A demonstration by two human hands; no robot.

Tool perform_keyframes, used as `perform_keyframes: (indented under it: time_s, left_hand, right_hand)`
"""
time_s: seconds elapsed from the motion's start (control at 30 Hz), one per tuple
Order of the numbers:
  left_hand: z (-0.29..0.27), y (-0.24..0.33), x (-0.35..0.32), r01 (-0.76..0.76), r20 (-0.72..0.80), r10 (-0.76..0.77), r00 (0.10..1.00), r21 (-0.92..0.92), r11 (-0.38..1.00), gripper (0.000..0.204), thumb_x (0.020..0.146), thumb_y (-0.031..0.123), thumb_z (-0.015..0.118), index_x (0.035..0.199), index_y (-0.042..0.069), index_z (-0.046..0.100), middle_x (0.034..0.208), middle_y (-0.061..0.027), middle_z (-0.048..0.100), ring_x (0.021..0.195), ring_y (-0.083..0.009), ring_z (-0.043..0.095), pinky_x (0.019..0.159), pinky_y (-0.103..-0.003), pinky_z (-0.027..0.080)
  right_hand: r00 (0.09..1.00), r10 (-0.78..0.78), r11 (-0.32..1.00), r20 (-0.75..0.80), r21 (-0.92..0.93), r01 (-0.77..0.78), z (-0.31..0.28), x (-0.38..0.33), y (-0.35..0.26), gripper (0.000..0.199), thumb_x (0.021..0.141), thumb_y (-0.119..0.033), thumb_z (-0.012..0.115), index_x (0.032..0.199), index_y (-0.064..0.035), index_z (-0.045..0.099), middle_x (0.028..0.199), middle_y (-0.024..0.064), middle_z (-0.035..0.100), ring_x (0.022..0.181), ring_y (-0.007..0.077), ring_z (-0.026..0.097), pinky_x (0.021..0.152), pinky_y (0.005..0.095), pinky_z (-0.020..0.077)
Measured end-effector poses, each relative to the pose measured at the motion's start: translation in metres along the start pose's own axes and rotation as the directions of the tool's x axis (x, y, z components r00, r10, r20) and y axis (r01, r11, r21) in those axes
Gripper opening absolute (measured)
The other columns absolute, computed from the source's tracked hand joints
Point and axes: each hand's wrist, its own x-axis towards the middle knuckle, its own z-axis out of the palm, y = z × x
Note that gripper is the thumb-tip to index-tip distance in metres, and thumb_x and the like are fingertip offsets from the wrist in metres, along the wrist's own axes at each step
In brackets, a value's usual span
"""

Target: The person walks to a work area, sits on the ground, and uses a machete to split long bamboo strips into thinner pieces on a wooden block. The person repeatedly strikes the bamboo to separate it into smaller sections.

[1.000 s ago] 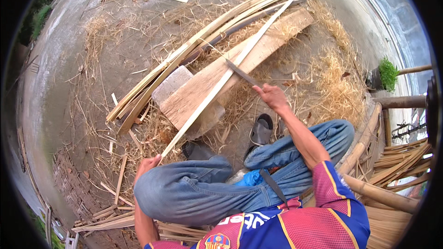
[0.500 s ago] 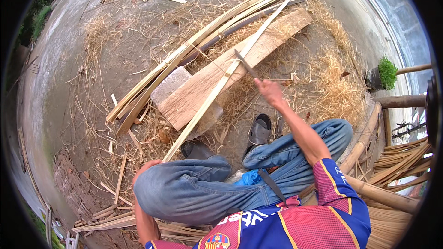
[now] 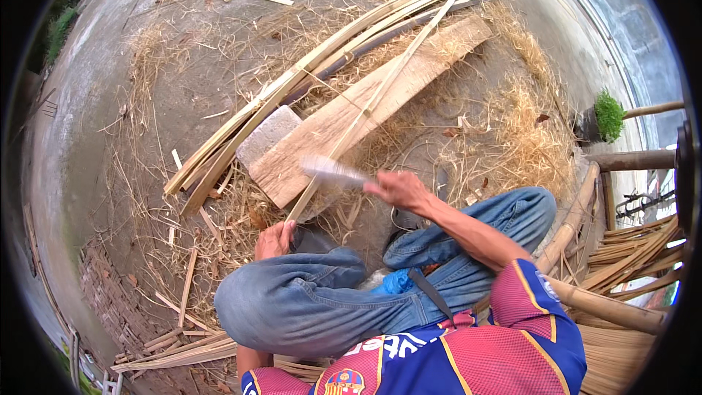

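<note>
One concrete ground [image 3: 212,95]: grey, taking up most of the frame, littered with curly shavings [image 3: 537,132] that lie thickest right of centre.
Jeans [image 3: 307,307]: blue, on two bent legs across the lower centre of the frame.
Bundle of long strips [image 3: 281,86]: pale and slightly bowed, slanting from left of centre to the upper centre, with a darker length among them.
Plank [image 3: 314,139]: broad, lying aslant at the centre of the frame, below the bundle.
Thin strip [image 3: 387,81]: laid lengthwise over the plank, from the upper centre down to just left of centre, where its lower end meets the left hand.
Block [image 3: 267,132]: rough, pale grey, left of centre, showing between plank and bundle.
Right hand [image 3: 402,192]: just below centre, closed around the knife's handle.
Left hand [image 3: 274,240]: lower left of centre, fingers curled, gripping the thin strip's lower end.
Knife [image 3: 336,172]: blade blurred, pointing left across the thin strip; contact cannot be told.
</note>
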Motion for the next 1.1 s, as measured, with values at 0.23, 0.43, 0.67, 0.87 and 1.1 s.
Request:
perform_keyframes:
  time_s: [0.23,0.43,0.67,0.87,1.1]
  left_hand:
    - [-0.009,0.004,-0.009,0.092,0.093,-0.086,0.992,-0.068,0.993,0.049,0.099,0.045,0.054,0.073,0.006,0.063,0.057,-0.007,0.053,0.056,-0.0171,0.053,0.055,-0.036,0.04]
    - [0.006,-0.067,-0.015,0.191,0.122,-0.165,0.979,-0.247,0.95,0.05,0.099,0.045,0.056,0.072,0.003,0.063,0.058,-0.0101,0.055,0.057,-0.0223,0.054,0.059,-0.041,0.041]
    - [-0.026,-0.069,-0.039,0.283,0.175,-0.242,0.954,-0.272,0.92,0.037,0.097,0.039,0.062,0.087,0.004,0.065,0.066,-0.0091,0.057,0.062,-0.0186,0.055,0.06,-0.039,0.042]
    - [-0.067,-0.075,-0.073,0.373,0.267,-0.274,0.924,-0.471,0.799,0.029,0.095,0.031,0.068,0.109,0.006,0.065,0.073,-0.0052,0.059,0.064,-0.0149,0.055,0.06,-0.035,0.043]
    - [0.011,-0.013,0.001,-0.297,-0.341,0.373,0.863,0.254,0.92,0.035,0.092,0.034,0.072,0.123,0.017,0.069,0.068,-0.0097,0.055,0.061,-0.021,0.057,0.057,-0.037,0.044]
  right_hand:
    - [0.997,-0.066,0.997,0.048,-0.024,0.067,0.001,0.006,0.006,0.069,0.1,-0.068,0.033,0.068,-0.0097,0.05,0.049,0.0041,0.046,0.041,0.0173,0.045,0.037,0.0368,0.0369]
    - [0.953,0.262,0.965,-0.155,0.018,-0.262,-0.008,0.028,0.067,0.07,0.1,-0.068,0.034,0.068,-0.0077,0.051,0.051,0.0108,0.053,0.044,0.0242,0.054,0.042,0.0422,0.0442]
    - [0.909,0.372,0.928,-0.188,0.103,-0.358,-0.019,0.045,0.082,0.07,0.1,-0.066,0.036,0.07,-0.0056,0.053,0.053,0.0127,0.054,0.052,0.0273,0.059,0.053,0.0447,0.0495]
    - [0.932,0.36,0.928,-0.053,0.128,-0.351,-0.03,0.039,0.082,0.072,0.099,-0.07,0.032,0.067,-0.0092,0.051,0.048,0.0031,0.046,0.046,0.0187,0.049,0.044,0.0409,0.0427]
    - [0.994,-0.089,0.991,0.061,0.103,0.082,0.016,-0.008,-0.031,0.067,0.1,-0.064,0.039,0.073,-0.0059,0.058,0.055,0.0147,0.056,0.053,0.027,0.061,0.05,0.0433,0.049]
